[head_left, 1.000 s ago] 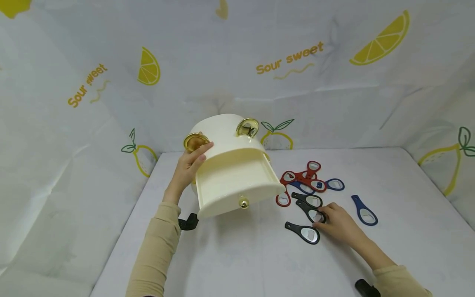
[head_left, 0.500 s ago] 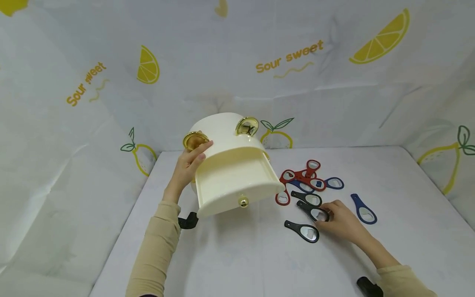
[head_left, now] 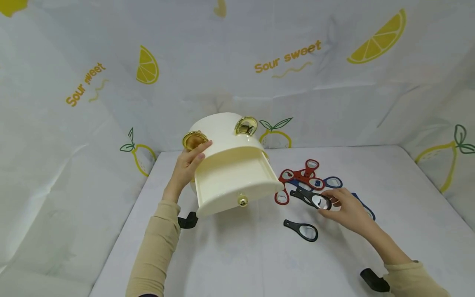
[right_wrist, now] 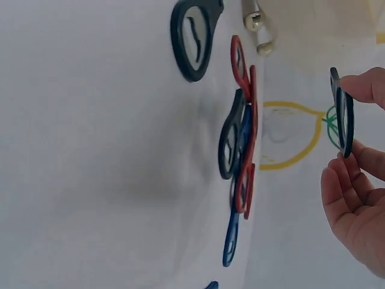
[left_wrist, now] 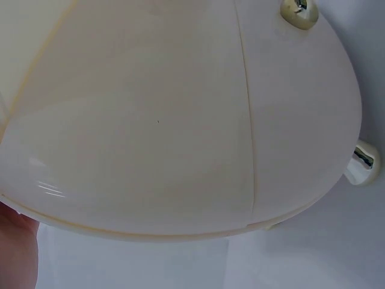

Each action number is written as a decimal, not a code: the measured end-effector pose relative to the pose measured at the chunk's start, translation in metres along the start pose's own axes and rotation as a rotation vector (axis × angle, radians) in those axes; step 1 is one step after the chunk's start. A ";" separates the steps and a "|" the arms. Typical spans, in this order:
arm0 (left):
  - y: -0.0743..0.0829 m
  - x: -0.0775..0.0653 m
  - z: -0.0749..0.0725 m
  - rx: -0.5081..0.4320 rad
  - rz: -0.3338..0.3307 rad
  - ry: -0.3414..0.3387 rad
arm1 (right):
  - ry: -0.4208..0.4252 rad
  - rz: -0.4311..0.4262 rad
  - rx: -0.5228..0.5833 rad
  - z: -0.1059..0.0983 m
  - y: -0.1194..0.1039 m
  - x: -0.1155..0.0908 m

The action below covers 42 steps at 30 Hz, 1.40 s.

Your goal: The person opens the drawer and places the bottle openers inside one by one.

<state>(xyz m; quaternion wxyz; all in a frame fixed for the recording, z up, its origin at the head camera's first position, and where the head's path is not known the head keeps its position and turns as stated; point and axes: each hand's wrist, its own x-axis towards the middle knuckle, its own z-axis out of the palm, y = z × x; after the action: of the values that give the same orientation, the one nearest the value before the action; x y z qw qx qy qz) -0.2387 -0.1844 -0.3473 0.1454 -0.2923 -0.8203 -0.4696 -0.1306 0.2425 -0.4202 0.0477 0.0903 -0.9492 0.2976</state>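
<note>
My left hand (head_left: pixel 184 168) grips the left side of a cream storage box (head_left: pixel 222 132) with gold fittings, beside one of its round gold pieces. The box is tilted, and its drawer (head_left: pixel 237 173) stands pulled out with nothing visible inside. In the left wrist view the smooth box shell (left_wrist: pixel 150 132) fills most of the picture, with part of the left hand (left_wrist: pixel 18 250) at the corner. My right hand (head_left: pixel 349 210) pinches a black bottle opener (head_left: pixel 320 201) between thumb and fingers. The right wrist view has this opener (right_wrist: pixel 344 117) raised above the table, seen nearly edge-on.
Red bottle openers (head_left: pixel 302 178) lie piled with blue ones (head_left: pixel 334 182) right of the box. One black opener (head_left: pixel 301 230) lies alone nearer me; another (right_wrist: pixel 230 141) lies against the pile. A blue opener (head_left: pixel 367 208) is partly behind the right hand. A printed sheet (head_left: pixel 326 103) hangs behind the table.
My right hand has lifted the black bottle opener off the table, moving it up and slightly right. The left hand and the box have stayed in place.
</note>
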 end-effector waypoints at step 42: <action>0.015 -0.001 0.000 -0.003 -0.013 0.004 | 0.077 -0.455 0.134 -0.064 -0.112 0.097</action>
<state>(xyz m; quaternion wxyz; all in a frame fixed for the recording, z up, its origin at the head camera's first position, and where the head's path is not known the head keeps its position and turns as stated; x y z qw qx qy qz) -0.2290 -0.1792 -0.3372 0.1436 -0.2863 -0.8211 -0.4724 -0.2008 0.1748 -0.2912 0.1437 0.2933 -0.8800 0.3448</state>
